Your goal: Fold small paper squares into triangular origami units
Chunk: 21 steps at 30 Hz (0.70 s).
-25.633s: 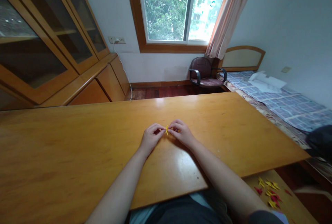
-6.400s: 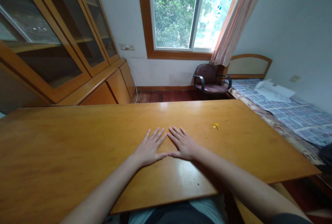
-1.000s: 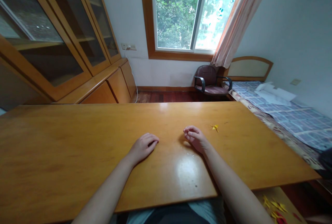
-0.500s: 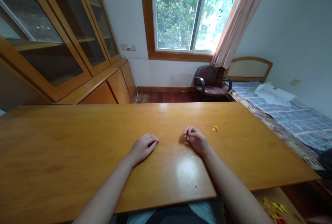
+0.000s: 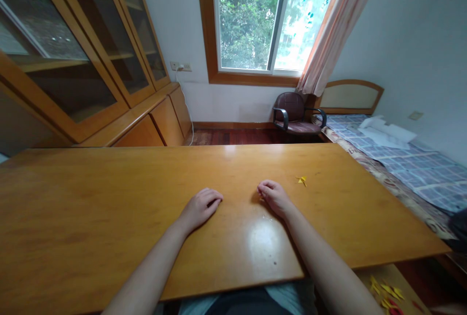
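Note:
My left hand (image 5: 202, 206) rests palm down on the wooden table (image 5: 109, 218), its fingers lying together on the surface and the thumb a little apart. It holds nothing that I can see. Across a short gap to the right, my right hand (image 5: 274, 198) lies on its side on the table. Its fingers are curled in against the thumb, and nothing shows between them. Right of this hand and slightly farther off is a small yellow pointed piece (image 5: 301, 180), perhaps folded paper. No hand touches it.
Several yellow pieces (image 5: 392, 289) and red pieces (image 5: 394, 310) lie on a lower surface at the bottom right. A glass-door cabinet (image 5: 124, 96) stands left. Beyond the table are an armchair (image 5: 295, 113) and a bed (image 5: 408, 164) with white sheets on it.
The fingers of my right hand have curled in more tightly, and that hand has dipped slightly. My left hand and the yellow piece stay where they were.

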Motion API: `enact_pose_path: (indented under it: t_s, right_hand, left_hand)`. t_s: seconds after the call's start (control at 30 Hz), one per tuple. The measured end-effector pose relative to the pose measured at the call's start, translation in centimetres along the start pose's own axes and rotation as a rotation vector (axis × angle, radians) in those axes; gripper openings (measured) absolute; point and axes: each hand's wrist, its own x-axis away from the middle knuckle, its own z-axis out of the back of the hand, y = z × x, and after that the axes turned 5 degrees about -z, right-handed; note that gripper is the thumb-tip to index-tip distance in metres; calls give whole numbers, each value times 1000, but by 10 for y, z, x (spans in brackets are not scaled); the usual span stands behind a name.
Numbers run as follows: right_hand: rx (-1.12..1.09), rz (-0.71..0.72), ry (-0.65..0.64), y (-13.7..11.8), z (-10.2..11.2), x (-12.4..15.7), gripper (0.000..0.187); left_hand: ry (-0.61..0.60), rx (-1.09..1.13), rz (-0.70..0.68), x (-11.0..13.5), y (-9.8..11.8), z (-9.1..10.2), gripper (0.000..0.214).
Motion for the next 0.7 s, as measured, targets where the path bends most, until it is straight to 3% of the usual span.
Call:
enact_pose_path:
  t_s: [0.7]
  right_hand:
    - [5,-22,11,-1,-3,1,26]
  left_hand:
    - [-9,9,4,0,0,0,16]
